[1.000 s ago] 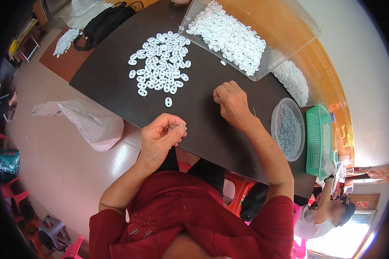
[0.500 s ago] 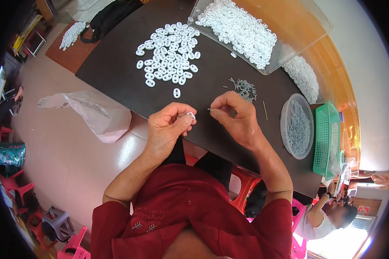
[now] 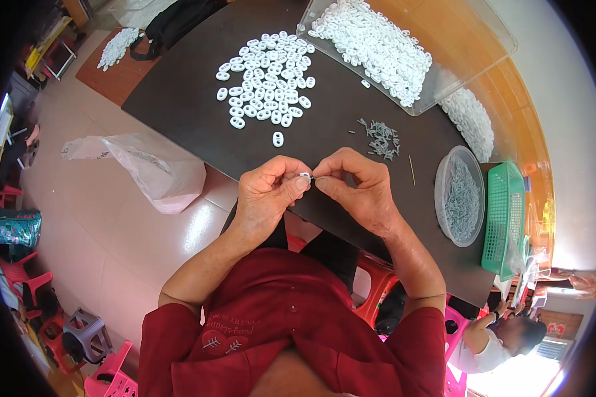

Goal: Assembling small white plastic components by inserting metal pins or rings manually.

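The left hand (image 3: 271, 192) is curled, its thumb and fingertips pinching a small white piece (image 3: 304, 176) above the near edge of the dark table (image 3: 198, 119). The right hand (image 3: 361, 188) meets it from the right, thumb and forefinger closed on a tiny dark bit (image 3: 312, 180), too small to identify, at the white piece's right side. One loose white oval (image 3: 278, 139) lies just beyond the left hand, with a spread of white ovals (image 3: 271, 86) farther off. Beyond the right hand lies a heap of grey pins (image 3: 383, 140); a round tub (image 3: 439, 208) stands to the right.
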The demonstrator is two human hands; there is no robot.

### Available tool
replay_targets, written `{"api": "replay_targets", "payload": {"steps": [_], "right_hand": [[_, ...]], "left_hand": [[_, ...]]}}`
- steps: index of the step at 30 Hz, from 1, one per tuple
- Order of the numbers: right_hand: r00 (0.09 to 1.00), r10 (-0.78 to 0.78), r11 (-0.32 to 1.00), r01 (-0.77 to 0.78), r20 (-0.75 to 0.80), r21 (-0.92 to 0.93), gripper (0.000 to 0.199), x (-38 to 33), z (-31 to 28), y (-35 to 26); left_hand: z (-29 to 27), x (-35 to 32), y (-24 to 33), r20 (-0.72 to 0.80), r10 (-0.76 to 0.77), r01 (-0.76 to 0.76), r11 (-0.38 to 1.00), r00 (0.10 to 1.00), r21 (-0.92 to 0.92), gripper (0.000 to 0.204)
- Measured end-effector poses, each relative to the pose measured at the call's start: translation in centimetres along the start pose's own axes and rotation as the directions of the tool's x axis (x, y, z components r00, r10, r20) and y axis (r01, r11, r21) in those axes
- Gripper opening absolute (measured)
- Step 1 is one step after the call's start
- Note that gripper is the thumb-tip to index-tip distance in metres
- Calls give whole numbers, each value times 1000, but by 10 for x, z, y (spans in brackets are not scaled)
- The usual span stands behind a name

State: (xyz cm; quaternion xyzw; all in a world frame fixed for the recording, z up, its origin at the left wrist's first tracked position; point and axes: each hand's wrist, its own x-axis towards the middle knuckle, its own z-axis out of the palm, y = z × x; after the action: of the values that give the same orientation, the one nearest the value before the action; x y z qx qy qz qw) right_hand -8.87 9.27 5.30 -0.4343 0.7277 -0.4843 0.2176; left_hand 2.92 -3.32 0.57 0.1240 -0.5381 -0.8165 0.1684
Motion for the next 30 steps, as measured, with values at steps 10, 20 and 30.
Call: {"api": "replay_targets", "payload": {"steps": [10, 20, 30], "right_hand": [[994, 109, 993, -111, 29, 47, 8, 0, 3, 0], [990, 139, 989, -138, -8, 50, 8, -2, 8, 0], [988, 141, 971, -125, -64, 206, 8, -1, 14, 2]], "left_hand": [[-1, 0, -3, 16, 14, -14, 1000, 1000, 25, 11], [3, -3, -12, -25, 242, -220, 915, 970, 340, 10], [6, -2, -13, -100, 219, -182, 940, 971, 287, 5]]}}
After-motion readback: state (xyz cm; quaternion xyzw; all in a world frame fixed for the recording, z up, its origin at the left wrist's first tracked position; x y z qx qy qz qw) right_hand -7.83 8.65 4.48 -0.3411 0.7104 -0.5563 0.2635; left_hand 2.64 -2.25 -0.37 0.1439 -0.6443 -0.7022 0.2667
